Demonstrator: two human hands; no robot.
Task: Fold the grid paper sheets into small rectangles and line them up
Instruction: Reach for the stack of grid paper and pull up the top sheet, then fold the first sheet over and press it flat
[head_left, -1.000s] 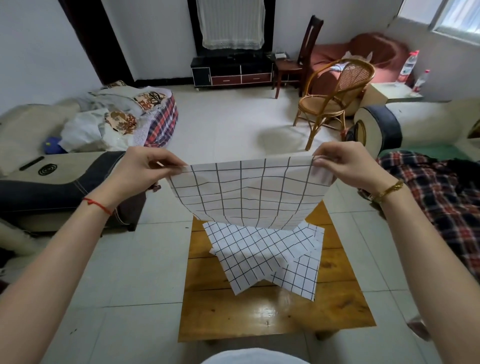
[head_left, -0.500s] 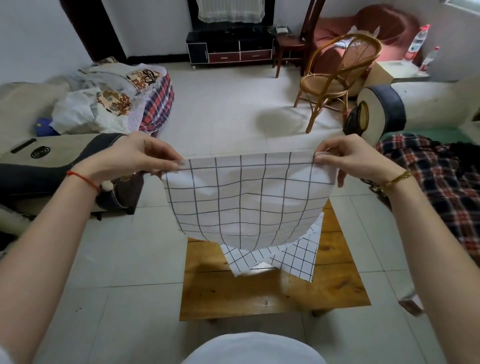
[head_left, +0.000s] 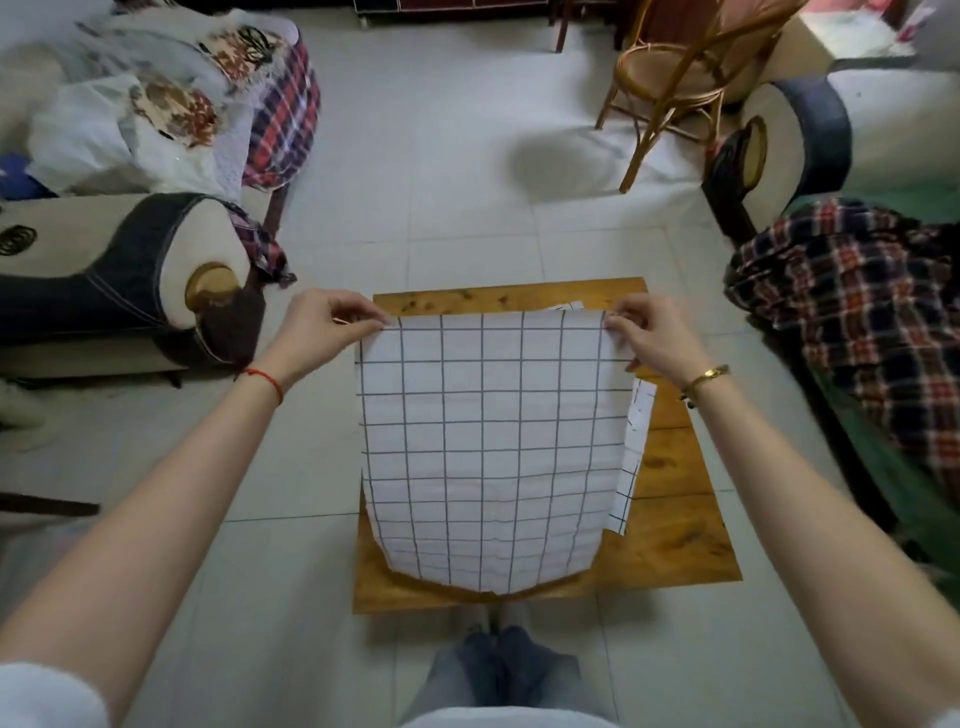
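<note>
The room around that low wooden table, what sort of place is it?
Most likely a home living room: a rattan chair stands on the tiled floor, upholstered sofas flank the low wooden table, and a plaid blanket lies on one.

Your left hand (head_left: 317, 332) shows bare fingers, with a thin red string bracelet (head_left: 265, 381) around the wrist; your right hand (head_left: 657, 338) is bare too, with a slim gold bracelet (head_left: 705, 378) at the wrist, a small dark piece hanging from its near end; both forearms are bare up to pale, white-looking sleeves (head_left: 44, 693) at the lower corners of the view; a light-coloured top (head_left: 498, 719) shows at the bottom edge; below it you wear blue jeans (head_left: 498, 670), faded at the thighs.
</note>
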